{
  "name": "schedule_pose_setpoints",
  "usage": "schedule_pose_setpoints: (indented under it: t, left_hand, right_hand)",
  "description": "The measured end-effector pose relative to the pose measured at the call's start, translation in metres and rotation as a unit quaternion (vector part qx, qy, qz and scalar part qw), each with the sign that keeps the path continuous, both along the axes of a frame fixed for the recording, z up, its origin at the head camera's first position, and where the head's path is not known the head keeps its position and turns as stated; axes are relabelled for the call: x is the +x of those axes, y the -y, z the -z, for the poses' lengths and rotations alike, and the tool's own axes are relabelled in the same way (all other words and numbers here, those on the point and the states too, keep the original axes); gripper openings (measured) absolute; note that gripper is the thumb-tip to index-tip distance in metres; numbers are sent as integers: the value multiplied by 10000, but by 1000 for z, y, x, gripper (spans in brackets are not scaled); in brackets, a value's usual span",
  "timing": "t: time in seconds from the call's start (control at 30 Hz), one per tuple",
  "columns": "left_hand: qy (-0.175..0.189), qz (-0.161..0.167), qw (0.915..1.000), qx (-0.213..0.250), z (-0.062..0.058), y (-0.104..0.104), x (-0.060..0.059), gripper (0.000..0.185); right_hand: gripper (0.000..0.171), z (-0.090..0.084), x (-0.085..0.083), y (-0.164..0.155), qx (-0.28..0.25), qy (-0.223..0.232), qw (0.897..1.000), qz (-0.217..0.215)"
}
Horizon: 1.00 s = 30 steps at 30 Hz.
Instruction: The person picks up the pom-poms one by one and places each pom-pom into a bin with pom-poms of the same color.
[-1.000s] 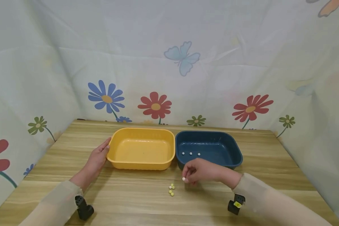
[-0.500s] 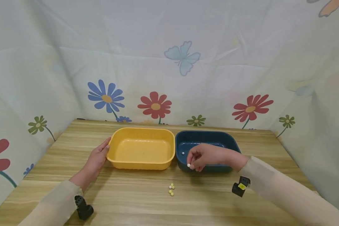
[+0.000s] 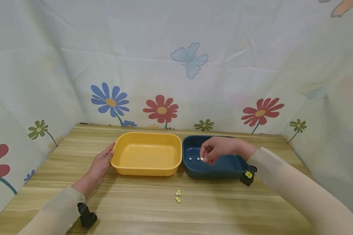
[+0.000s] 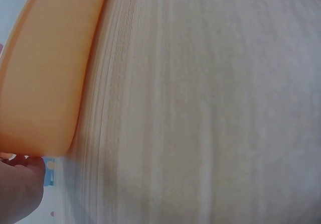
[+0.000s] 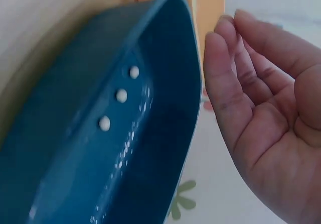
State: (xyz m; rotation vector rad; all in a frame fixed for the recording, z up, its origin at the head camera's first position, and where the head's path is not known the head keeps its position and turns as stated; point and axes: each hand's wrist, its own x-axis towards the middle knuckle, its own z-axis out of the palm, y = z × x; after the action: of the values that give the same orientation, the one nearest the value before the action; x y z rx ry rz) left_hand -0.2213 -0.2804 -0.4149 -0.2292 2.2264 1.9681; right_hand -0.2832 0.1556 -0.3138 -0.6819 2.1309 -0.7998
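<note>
My left hand (image 3: 101, 164) grips the left end of a yellow plastic basin (image 3: 148, 172); in the left wrist view the fingers (image 4: 32, 166) meet its end wall. Over the dark blue basin (image 3: 220, 174) is my right hand (image 3: 219, 149), pinching a small white ball (image 3: 202, 159) at the fingertips. Inside the blue basin lie three white balls in a row, clearest in the right wrist view, the middle white ball (image 5: 121, 95) among them. From the head view the hand hides one of these. The pinched ball cannot be made out from the right wrist.
On the wooden table (image 3: 135, 205), in front of the basins, sits a small cluster of several yellow-green balls (image 3: 178, 201) and one white ball (image 3: 177, 194). The two basins stand side by side. A flower-printed cloth (image 3: 223, 98) hangs behind and at both sides.
My right hand has carried the white ball from above the table, up and slightly right, over the front rim of the blue basin. The left hand and yellow basin stay put.
</note>
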Motion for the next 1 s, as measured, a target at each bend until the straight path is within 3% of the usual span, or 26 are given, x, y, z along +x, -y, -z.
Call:
schedule_pose_setpoints:
  t: [0.4, 1.0]
  left_hand:
    - [4, -20, 10000, -29, 1, 1, 0, 55]
    - [-23, -69, 10000, -21, 3, 1, 1, 54]
  right_hand:
    - [11, 4, -36, -12, 267, 405, 9987, -146]
    - [6, 35, -75, -30, 930, 1162, 9887, 204]
